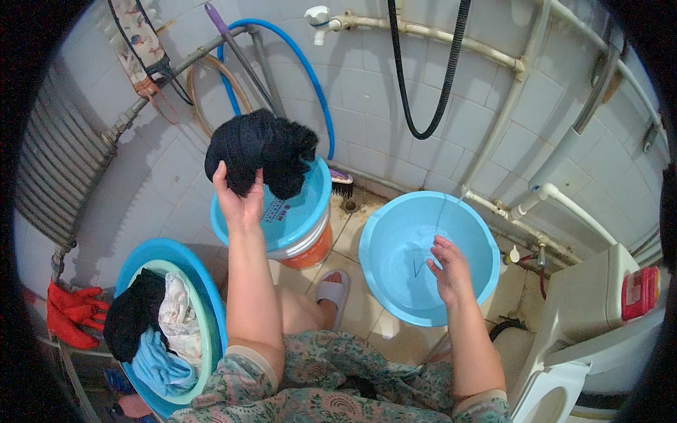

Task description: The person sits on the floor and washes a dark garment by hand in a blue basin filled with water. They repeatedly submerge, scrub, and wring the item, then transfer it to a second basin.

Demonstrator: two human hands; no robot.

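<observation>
My left hand [240,194] grips a bundled black cloth [257,148] from below; its exact kind I cannot tell. It is held above a light-blue basin [271,236] that sits on an orange and white bucket [309,248]. Over the right side of a second light-blue basin [384,240] hovers my right hand [450,266], fingers spread and holding nothing. That basin stands on the tiled floor, and a faint thin streak, perhaps water, shows near its far rim.
Clothes [137,310] fill a pale green tub [211,338] inside a blue tub [134,250] at left, beside red rubber gloves [74,314]. A toilet [575,303] stands at right. A black hose [451,70] and a white tap [319,21] are at the wall; a brush [341,182] lies below.
</observation>
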